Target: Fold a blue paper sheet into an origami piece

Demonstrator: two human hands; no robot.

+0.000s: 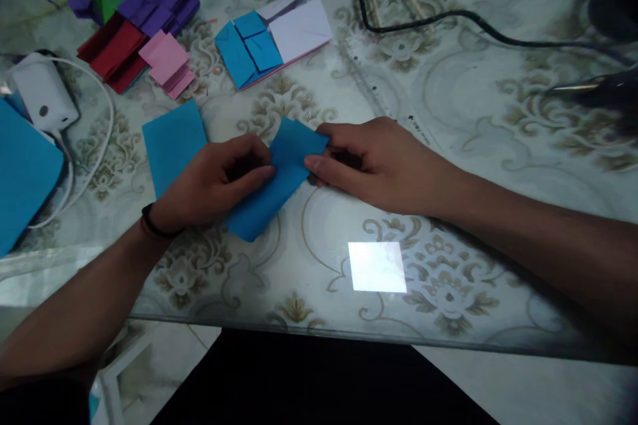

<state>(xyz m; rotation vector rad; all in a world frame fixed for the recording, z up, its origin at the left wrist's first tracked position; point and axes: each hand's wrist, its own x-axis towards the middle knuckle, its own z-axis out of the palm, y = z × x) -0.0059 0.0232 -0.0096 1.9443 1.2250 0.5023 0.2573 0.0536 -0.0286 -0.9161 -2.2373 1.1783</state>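
Observation:
A blue sheet of paper (pixel 284 169) is held tilted just over the table between both hands. My left hand (pixel 214 176) pinches its left side, thumb on top and fingers curled. At the sheet's right edge my right hand (pixel 373 163) grips with thumb and fingers closed; some fingertips are hidden behind the paper. Another blue piece of paper (pixel 174 139) lies flat beyond my left wrist, partly covered by that hand. Farther back rests a folded blue and white paper piece (pixel 262 46) with a pink lower edge.
Purple (pixel 162 0), red (pixel 114 50) and pink folded papers (pixel 167 63) lie at the back left. A white device (pixel 44 89) with a looped cable is at left, by a large blue sheet (pixel 24 172). A clear ruler (pixel 369 83) and black cable (pixel 463 13) lie behind my right hand.

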